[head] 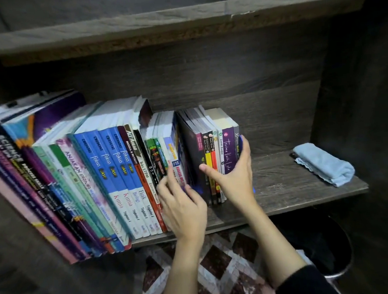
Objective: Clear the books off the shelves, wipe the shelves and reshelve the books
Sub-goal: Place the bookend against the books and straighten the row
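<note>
A long row of books [101, 169] stands on the dark wooden shelf [285, 185], leaning left. At its right end is a small group of thin paperbacks [212, 150] with purple, red and yellow spines. My right hand [233, 178] wraps round that group, thumb on the spines and fingers behind the rightmost book. My left hand [181, 202] touches the spines of the books just left of the group, with its fingers straight and blurred. A folded light blue cloth [323, 163] lies on the shelf at the far right.
The upper shelf board [177, 21] runs across the top. A dark side panel [361, 108] closes the shelf at the right. Below are a patterned floor [217, 269] and a round black stool [326, 247].
</note>
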### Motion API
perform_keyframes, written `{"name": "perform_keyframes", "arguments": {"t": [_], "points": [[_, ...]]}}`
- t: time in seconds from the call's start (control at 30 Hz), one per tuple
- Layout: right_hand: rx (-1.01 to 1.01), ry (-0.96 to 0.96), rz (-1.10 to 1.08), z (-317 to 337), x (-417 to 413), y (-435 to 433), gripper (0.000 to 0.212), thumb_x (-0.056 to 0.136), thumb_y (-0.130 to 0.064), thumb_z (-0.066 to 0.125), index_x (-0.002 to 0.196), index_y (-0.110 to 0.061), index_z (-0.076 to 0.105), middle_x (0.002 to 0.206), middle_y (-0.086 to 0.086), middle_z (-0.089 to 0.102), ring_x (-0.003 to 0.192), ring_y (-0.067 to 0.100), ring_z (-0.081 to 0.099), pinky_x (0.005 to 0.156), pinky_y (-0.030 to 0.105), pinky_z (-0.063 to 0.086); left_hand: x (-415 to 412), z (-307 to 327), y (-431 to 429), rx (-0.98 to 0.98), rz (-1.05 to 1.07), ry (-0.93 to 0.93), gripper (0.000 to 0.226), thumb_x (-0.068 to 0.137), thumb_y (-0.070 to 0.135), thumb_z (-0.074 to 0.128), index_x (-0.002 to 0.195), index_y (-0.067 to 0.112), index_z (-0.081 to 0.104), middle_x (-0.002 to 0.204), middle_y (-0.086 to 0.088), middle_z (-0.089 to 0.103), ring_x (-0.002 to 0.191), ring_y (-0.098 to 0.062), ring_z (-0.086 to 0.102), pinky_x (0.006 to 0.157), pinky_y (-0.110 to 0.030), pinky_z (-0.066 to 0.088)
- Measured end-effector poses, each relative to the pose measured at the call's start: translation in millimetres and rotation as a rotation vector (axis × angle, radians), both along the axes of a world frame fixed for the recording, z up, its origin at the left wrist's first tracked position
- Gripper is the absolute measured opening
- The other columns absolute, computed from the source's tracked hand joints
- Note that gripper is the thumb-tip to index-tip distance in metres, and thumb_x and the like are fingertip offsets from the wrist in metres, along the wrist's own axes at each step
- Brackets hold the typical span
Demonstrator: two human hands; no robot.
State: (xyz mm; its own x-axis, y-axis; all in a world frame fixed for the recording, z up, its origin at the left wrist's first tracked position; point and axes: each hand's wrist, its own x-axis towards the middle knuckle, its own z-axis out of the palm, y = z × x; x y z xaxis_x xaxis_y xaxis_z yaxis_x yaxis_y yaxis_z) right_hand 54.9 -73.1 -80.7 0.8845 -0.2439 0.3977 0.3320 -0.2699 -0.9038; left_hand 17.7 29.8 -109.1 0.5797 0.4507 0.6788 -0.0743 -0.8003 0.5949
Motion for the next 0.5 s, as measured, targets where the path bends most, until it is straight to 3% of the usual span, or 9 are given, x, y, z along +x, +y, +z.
{"name": "perform_keyframes", "arguments": {"t": [0.13, 0.5], "points": [[0.002, -0.009, -0.01, -1.0, 0.4, 0.2, 0.116, 0.061, -0.042, 0.087, 0.15, -0.025, 0.013, 0.152, 0.002, 0.026, 0.139, 0.017, 0.027, 0.111, 0.032, 0.026, 1.7, 1.3, -3.3, 0.066, 0.059, 0.069, 0.077, 0.081, 0.011, 0.064, 0.148, 0.008, 0.027, 0.113, -0.015, 0.047, 0.08, -0.027, 0.056, 0.049, -0.034, 0.048], [-0.012, -0.009, -0.008, -1.2, 0.1, -1.2, 0.116, 0.062, -0.043, 0.086, 0.15, -0.026, 0.012, 0.152, 0.002, 0.027, 0.139, 0.017, 0.028, 0.106, 0.028, 0.025, 8.4, 0.6, -3.3, 0.141, 0.093, 0.079, 0.073, 0.075, 0.014, 0.073, 0.141, 0.012, 0.042, 0.106, -0.014, 0.05, 0.079, -0.028, 0.054, 0.045, -0.033, 0.047]]}}
